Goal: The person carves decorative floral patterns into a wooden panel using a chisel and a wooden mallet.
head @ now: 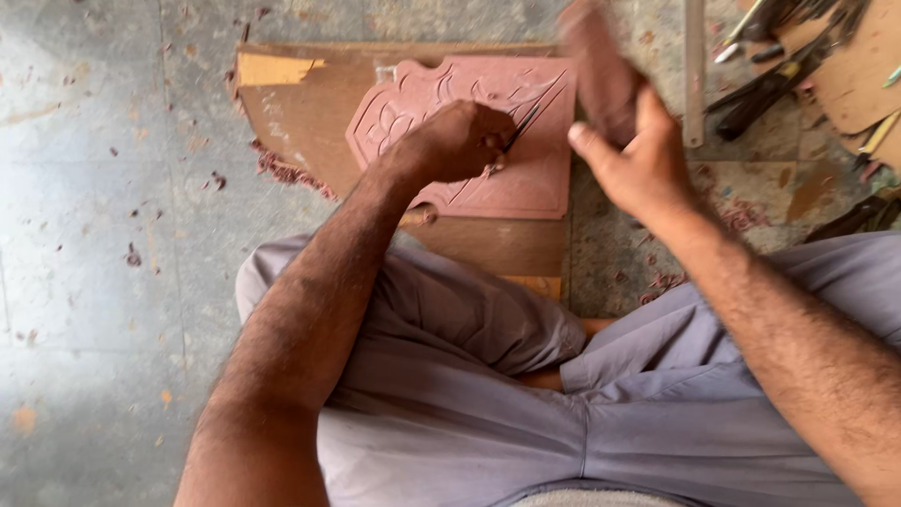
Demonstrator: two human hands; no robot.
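Head view of a seated woodcarver. The left hand (460, 141) is closed around a slim carving chisel (519, 131), its tip set on the reddish carved wooden panel (526, 178). The panel, cut with floral relief, lies on a brown backing board (310, 113) on the stone floor (94, 235). The right hand (638, 160) grips a blurred wooden mallet (601, 66) raised above the panel's right edge. Further tools (779, 80) lie at upper right; wood shavings (282, 171) collect beside the board.
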